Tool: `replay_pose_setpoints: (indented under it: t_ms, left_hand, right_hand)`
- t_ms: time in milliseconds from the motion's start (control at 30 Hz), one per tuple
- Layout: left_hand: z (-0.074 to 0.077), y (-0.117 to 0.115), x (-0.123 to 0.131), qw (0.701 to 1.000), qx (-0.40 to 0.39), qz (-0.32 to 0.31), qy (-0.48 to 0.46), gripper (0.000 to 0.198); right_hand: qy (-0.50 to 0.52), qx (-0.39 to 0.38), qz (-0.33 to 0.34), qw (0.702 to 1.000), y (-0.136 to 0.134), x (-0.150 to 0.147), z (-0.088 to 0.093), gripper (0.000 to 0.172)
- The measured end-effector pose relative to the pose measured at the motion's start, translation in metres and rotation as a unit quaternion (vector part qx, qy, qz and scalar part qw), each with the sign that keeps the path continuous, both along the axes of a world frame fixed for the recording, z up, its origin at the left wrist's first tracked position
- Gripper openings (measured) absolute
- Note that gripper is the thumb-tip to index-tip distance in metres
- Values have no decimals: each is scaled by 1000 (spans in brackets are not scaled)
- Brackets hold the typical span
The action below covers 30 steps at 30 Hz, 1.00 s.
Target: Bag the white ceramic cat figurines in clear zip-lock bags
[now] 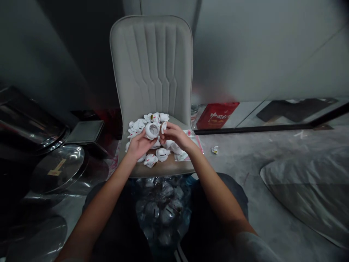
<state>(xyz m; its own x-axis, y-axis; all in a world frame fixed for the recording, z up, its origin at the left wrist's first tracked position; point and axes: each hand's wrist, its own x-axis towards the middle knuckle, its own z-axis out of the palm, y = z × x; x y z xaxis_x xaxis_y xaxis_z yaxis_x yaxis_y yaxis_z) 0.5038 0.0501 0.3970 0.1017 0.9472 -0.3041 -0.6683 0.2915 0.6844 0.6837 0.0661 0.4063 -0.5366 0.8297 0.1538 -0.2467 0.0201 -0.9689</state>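
Observation:
My left hand (140, 145) holds a round white hollow piece (152, 131), its opening facing up and toward the right. Close to its right side, my right hand (174, 135) pinches a small white disc-like piece (163, 127). The two pieces are apart by a small gap. Below and around my hands, white pieces lie on the seat of a grey chair (169, 168). Among them are a white figure with red marks (150, 160) and a white one with a dark slot (163, 154). Small white discs (137, 125) lie at the seat's left.
A clear plastic bag (160, 207) of white pieces is between my legs. Round metal bins (62, 167) stand at left. The chair's backrest (155, 62) rises ahead. A red bag (216, 115) shows behind glass. A grey cover (308, 189) lies at right.

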Motion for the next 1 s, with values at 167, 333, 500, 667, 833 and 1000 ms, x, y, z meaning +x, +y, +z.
replay_pose_setpoints:
  t_ms: [167,333,500,667,833,1000]
  left_hand:
    - [1,-1,2,1000,9,10,-3,25]
    - [-5,-1,10,1000,0,31,4,21]
    - [-8,0,15,999,8,45,-16,25]
    - [-5,-1,14,999,-3,49,-11,24]
    - [-3,-2,15,999,6,46,-5,26]
    - [-5,-2,15,999,12,45,11,25]
  right_hand:
    - [-117,79,-74,987,-2,7,6,3]
    - [-192,215,-103,952,-12,2,11,7]
    - [-236,241,-160,928,-19,-7,14,10]
    - [-267,272,-167,909,-21,-8,15,19]
    - [-277,239,-212,906,-20,-11,14,20]
    - [-290,217,-228,904,-21,-11,16,20]
